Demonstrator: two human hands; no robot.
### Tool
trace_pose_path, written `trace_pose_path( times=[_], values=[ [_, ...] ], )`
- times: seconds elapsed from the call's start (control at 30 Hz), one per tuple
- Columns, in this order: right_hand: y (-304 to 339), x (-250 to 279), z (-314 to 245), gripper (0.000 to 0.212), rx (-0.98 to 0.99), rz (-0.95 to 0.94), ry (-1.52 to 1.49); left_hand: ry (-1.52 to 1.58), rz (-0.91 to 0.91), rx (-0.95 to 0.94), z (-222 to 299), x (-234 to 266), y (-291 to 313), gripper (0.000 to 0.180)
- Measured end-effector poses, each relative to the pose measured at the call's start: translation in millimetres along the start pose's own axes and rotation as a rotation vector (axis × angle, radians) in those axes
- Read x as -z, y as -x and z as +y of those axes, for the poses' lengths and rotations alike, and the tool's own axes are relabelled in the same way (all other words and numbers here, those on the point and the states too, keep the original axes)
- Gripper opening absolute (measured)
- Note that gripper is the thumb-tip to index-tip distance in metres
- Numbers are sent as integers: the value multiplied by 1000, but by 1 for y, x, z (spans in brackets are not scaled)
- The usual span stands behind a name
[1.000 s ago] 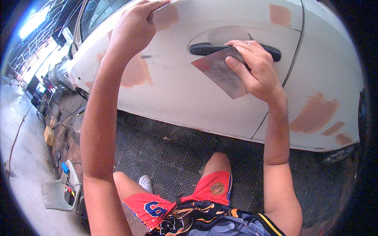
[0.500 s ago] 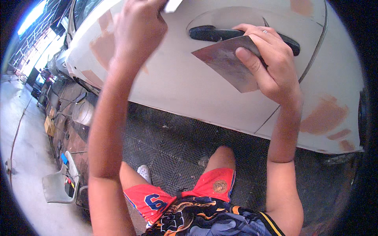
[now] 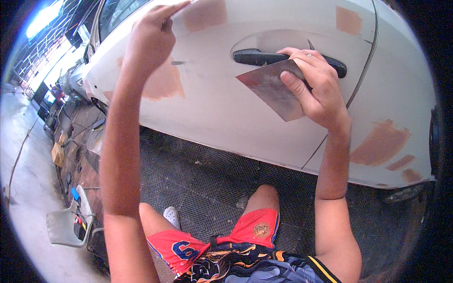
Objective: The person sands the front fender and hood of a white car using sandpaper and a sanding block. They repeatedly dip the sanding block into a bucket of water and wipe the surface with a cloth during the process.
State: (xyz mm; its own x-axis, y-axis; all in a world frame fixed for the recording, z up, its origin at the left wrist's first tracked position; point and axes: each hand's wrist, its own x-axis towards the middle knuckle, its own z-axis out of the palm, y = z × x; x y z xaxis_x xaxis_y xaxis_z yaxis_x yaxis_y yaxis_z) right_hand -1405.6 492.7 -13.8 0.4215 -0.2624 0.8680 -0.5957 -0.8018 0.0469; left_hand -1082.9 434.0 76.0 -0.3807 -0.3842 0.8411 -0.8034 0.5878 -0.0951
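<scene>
Head view, looking down at both forearms against a car body. My right hand (image 3: 317,89) is clamped on a flat metal plate (image 3: 273,89): the thumb lies across its near face and the fingers curl over its upper edge. The plate is a thin grey sheet, roughly four-sided, with one corner pointing left and another pointing down; its surface is dull, smeared and streaked with darker patches. It sits in front of the white car door (image 3: 236,118), just below and partly overlapping the black door handle (image 3: 264,57), in the upper middle of the frame.

My left hand (image 3: 151,40) is raised to the upper part of the door, fingers drawn together and pressed flat along what I take to be a small pale spreader; the tool is nearly hidden under the fingertips, so I cannot tell its shape for certain. Beside this hand lies a brownish filler patch (image 3: 163,82), and another of the same colour (image 3: 203,14) sits just past the fingertips.

Further filler patches (image 3: 380,144) mark the rear panel at right, beyond the curved door seam. Below the sill runs a dark textured floor mat (image 3: 198,174). My red shorts (image 3: 250,231) and one white shoe (image 3: 172,216) show at the lower edge. At far left stands a pale plastic chair (image 3: 63,226) on the concrete floor.
</scene>
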Motion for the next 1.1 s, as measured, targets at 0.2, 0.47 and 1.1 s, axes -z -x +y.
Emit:
trace_pose_path(
  times=[0.2, 0.47, 1.1],
  values=[
    [1, -1, 2, 31, 4, -4, 1, 118, -150, 91, 29, 17, -29, 47],
    [3, -4, 3, 28, 10, -21, 19, 63, -52, 10, 41, -10, -29, 48],
    [-2, 4, 1, 29, 26, -49, -14, -96, 168, -68, -14, -28, 23, 59]
  ],
)
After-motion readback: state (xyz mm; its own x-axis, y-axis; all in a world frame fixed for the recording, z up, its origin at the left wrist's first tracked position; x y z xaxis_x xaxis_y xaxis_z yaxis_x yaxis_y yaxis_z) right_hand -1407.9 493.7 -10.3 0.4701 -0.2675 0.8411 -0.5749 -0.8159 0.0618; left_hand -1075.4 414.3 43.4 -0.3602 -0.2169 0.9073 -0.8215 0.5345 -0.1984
